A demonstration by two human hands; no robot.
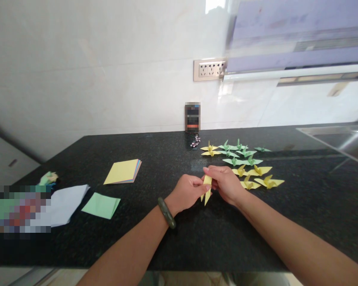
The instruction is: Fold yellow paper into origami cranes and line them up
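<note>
Both my hands meet over the black counter (pixel 155 151) and pinch one folded yellow paper piece (pixel 207 190). My left hand (pixel 186 192), with a dark green bangle on its wrist, grips the piece from the left. My right hand (pixel 225 183) holds its upper right side with fingers closed. The paper's pointed tip hangs down between the hands. Just behind and to the right lie several finished yellow paper cranes (pixel 258 176) and green paper cranes (pixel 240 155).
A stack of coloured square paper (pixel 123 171) lies left of centre, a loose green sheet (pixel 101 205) and a white sheet (pixel 67 202) further left. A small dark box (pixel 192 117) stands against the wall. A sink (pixel 343 139) is at the far right.
</note>
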